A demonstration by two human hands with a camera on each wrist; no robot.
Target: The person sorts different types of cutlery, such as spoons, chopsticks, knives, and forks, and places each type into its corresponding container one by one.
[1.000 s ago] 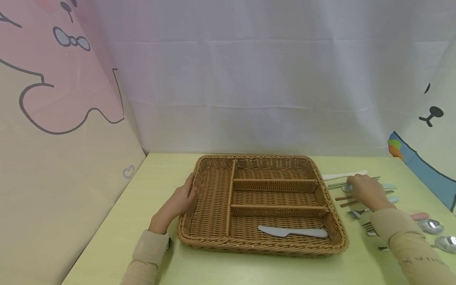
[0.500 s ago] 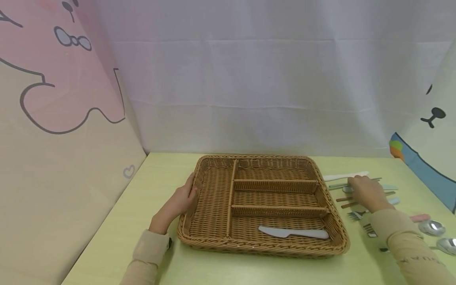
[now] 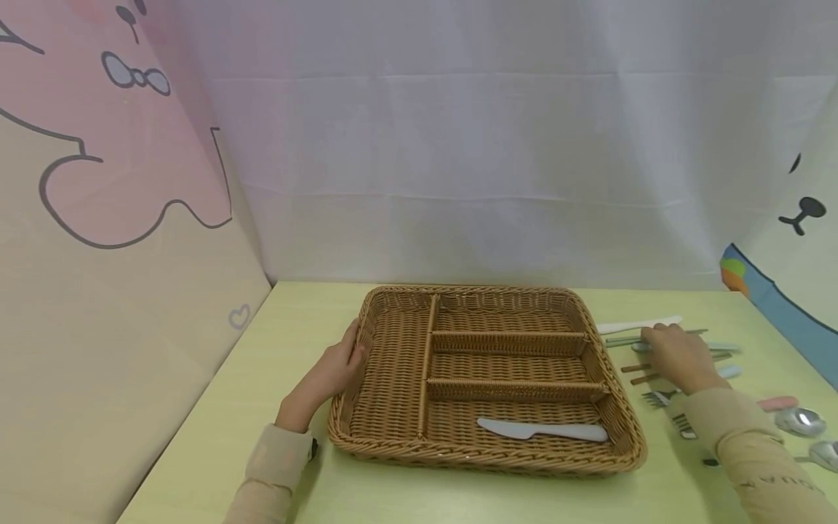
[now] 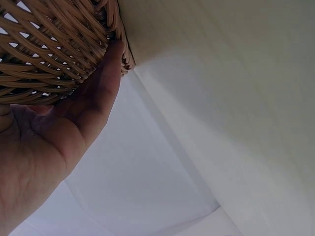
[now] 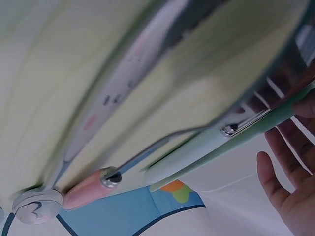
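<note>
My left hand (image 3: pixel 334 371) holds the left rim of a brown wicker cutlery tray (image 3: pixel 422 364). In the left wrist view, its fingers (image 4: pixel 101 93) lie along the woven outer wall. Over the cutlery to the tray's right, my right hand (image 3: pixel 681 356) has its fingers bent down onto a pale green spoon (image 3: pixel 723 348). The hand covers the spoon's middle. In the right wrist view, one digit touches the pale green handle (image 5: pixel 236 137), while other fingers (image 5: pixel 275 177) show beside it. A pale knife (image 3: pixel 543 429) lies in the tray's front compartment.
Beyond the right hand lie a white utensil (image 3: pixel 641 324) and green chopsticks (image 3: pixel 622 340). Nearer are brown chopsticks (image 3: pixel 644 378), a fork (image 3: pixel 657 398) with a light blue handle, a second fork (image 3: pixel 684 426), a pink handle (image 3: pixel 779 402) and metal spoons (image 3: pixel 800 422).
The whole head view shifts slightly. The pale green spoon turns a little under my right hand, its right end now lower. My left hand stays on the tray rim.
</note>
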